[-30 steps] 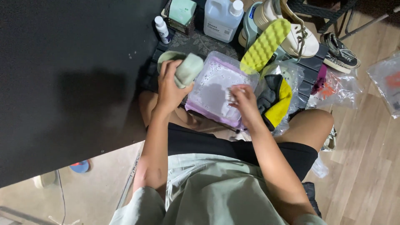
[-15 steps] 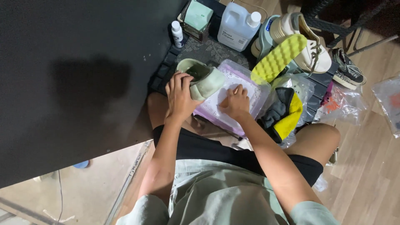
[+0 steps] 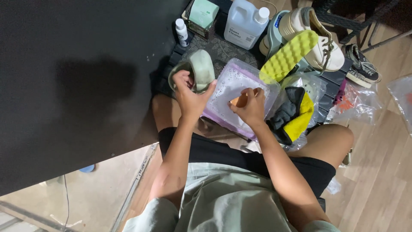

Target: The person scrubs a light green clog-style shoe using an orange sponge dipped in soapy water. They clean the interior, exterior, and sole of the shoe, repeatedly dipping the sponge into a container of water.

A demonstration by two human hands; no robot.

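Left hand point(image 3: 189, 96) closed around the edge of a pale green shoe point(image 3: 198, 71), fingers curled over the rim, holding it tilted at the left end of the tub. Right hand point(image 3: 248, 105) pinched narrow on a small orange piece point(image 3: 238, 101), can't tell what it is, held over the clear plastic tub point(image 3: 234, 86), which has a lilac rim and soapy water inside. Both hands sit close together just past the person's knees. Right of the tub: a grey and yellow cloth point(image 3: 296, 114) bundled in clear plastic, touching the tub side. Above that a yellow ridged sole point(image 3: 288, 56) turned up, next to a cream sneaker point(image 3: 319, 45). Behind the tub: white jug point(image 3: 245, 23), small white bottle point(image 3: 182, 32), green box point(image 3: 203, 13). Dark sneaker point(image 3: 362, 66) far right on the wood floor point(image 3: 382, 172).
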